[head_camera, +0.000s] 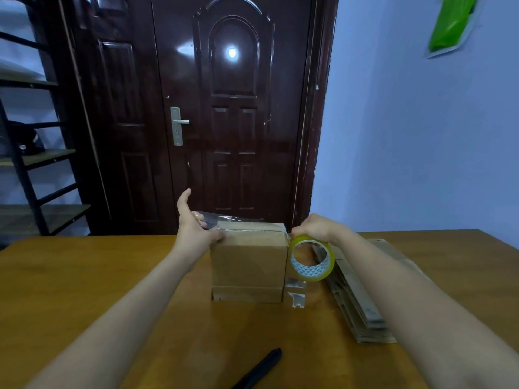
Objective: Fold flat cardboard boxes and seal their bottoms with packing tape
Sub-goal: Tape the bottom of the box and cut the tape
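A folded brown cardboard box (248, 262) stands on the wooden table (112, 290), its closed flaps facing up. A strip of clear tape (224, 219) stretches across the top of the box. My left hand (193, 228) holds the strip's free end at the box's upper left corner, thumb raised. My right hand (317, 228) grips the yellowish tape roll (311, 258) beside the box's right side. The fingertips of both hands are hidden behind the box and the roll.
A stack of flat cardboard boxes (356, 293) lies on the table to the right. A black pen-like tool (261, 369) lies near the front edge. Scraps of tape (296, 290) stick to the table by the box. A dark door (233, 108) and a shelf rack (33, 164) stand behind.
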A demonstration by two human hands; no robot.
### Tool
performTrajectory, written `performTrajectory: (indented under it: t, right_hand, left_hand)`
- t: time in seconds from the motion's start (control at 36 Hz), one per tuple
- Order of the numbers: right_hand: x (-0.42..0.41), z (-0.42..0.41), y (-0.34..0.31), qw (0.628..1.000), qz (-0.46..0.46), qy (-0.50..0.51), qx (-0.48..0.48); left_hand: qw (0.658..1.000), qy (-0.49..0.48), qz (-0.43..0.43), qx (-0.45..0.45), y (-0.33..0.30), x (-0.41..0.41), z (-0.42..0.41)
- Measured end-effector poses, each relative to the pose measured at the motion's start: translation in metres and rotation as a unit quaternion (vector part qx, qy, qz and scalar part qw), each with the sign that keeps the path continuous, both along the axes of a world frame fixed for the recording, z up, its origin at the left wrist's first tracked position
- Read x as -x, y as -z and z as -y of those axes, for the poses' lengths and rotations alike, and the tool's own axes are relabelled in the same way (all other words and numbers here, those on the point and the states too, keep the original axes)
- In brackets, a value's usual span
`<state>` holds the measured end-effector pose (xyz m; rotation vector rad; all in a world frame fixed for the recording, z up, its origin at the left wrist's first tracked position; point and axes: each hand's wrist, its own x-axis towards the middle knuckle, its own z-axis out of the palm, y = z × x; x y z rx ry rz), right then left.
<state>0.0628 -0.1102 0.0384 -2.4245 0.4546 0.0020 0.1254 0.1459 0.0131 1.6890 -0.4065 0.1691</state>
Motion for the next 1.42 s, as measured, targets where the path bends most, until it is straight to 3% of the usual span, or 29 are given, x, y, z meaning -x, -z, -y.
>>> performTrajectory:
  t: [0.28,0.67,1.17,1.42]
  right_hand:
    - [-0.002,-0.006,0.001,1.000,0.006,0.010,0.027]
    - [0.005,-0.005,-0.001,1.000,0.014,0.016,0.021]
    - [0.005,-0.002,0.006,1.000,0.017,0.018,-0.001]
    - [0.000,-0.006,0.013,1.000,0.020,0.019,-0.011]
  left_hand:
    - [0.987,-0.012,-0.107,0.121,-0.009,-0.011,-0.002]
    - [0.970,-0.057,-0.177,0.159,-0.005,-0.017,-0.002]
    - [0.955,-0.047,-0.259,0.138,0.016,-0.019,-0.008]
    - [0.960,-0.075,-0.265,0.047,0.018,-0.023,-0.002]
